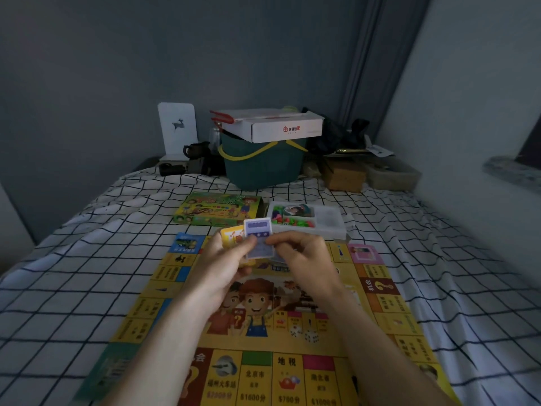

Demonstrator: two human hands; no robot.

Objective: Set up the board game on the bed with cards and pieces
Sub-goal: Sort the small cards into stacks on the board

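- Head view: the game board lies flat on the bed, over its checked sheet, filling the 6 o'clock half of the picture.
- Both hands are raised over the far half of the board, close together near the centre.
- The left hand has its fingers curled round a yellow card stack, whose top edge shows above the thumb.
- The right hand pinches the purple-backed cards at their lower right; the left thumb also presses on them, so both hands' fingers are clamped on cards.
- The purple-backed cards stand upright, just beside the yellow stack at its 3 o'clock side, partly overlapping it.
- Beyond the board at 12 o'clock lie the green game box and, to its 3 o'clock, a clear plastic tray holding small red and green pieces.
- Two printed dice show on the board's centre art.
- Farther back at 12 o'clock, a dark green basket carries a white carton.
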